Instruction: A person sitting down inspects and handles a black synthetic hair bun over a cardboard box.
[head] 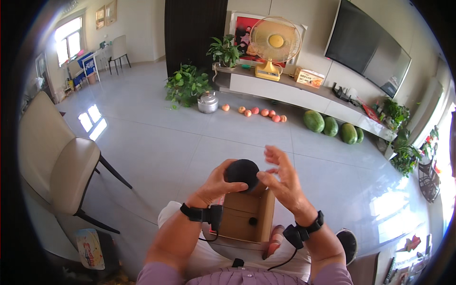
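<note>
My left hand (pixel 217 181) grips a black rounded object (pixel 243 174), with the thumb across its near side and the fingers behind it. Its surface looks dark and matt, and its exact kind is not clear. Close by on its right, my right hand (pixel 283 178) has its fingers spread and holds nothing. The right thumb tip is at the object's edge; whether it touches cannot be told. Below both hands an open cardboard box (pixel 269 217) stands on the floor between my legs. A small black round thing (pixel 253 221) lies inside it.
On my left stands a beige chair (pixel 73 164) with dark legs. Ahead, a metal kettle (pixel 208 103), several peaches (pixel 264 112) and watermelons (pixel 314 121) line the floor by a low cabinet (pixel 278 87). A yellow fan (pixel 276 41) stands on it.
</note>
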### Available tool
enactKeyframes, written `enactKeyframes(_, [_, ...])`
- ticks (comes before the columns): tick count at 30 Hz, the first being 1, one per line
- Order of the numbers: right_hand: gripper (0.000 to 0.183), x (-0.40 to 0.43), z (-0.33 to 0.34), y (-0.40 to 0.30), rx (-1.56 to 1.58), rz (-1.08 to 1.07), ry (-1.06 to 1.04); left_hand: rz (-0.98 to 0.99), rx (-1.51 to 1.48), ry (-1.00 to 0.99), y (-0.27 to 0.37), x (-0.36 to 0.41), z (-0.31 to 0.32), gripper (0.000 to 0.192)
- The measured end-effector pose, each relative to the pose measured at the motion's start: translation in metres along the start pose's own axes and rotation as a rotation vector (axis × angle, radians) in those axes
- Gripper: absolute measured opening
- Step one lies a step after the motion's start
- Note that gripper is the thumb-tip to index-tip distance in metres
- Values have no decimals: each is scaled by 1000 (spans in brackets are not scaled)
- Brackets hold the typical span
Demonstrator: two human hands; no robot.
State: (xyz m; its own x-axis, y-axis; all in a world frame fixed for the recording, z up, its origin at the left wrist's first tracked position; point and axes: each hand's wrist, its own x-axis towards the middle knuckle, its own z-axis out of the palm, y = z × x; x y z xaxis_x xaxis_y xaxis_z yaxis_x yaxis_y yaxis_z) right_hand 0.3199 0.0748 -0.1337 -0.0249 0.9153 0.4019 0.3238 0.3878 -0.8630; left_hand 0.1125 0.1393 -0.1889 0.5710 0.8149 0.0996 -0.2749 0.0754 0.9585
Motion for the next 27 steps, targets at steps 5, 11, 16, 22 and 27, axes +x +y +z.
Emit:
enactKeyframes(5, [69, 1, 10, 55, 358, 355, -266, -5, 123, -33, -4, 11, 5, 71])
enactKeyframes(11, [69, -14, -4, 81, 617, 456, -335, -42, 266, -63, -23, 17, 8, 77])
enactKeyframes(16, [63, -12, -6, 74, 834, 537, -229, -20, 181, -67, -25, 19, 12, 75])
enactKeyframes(22, [51, -8, -16, 81, 1298, 456, -240, -88, 102, -32, -25, 20, 13, 46])
enactKeyframes(27, [50, -10, -20, 85, 1297, 518, -43, -150, 254, 81, -35, 18, 14, 22])
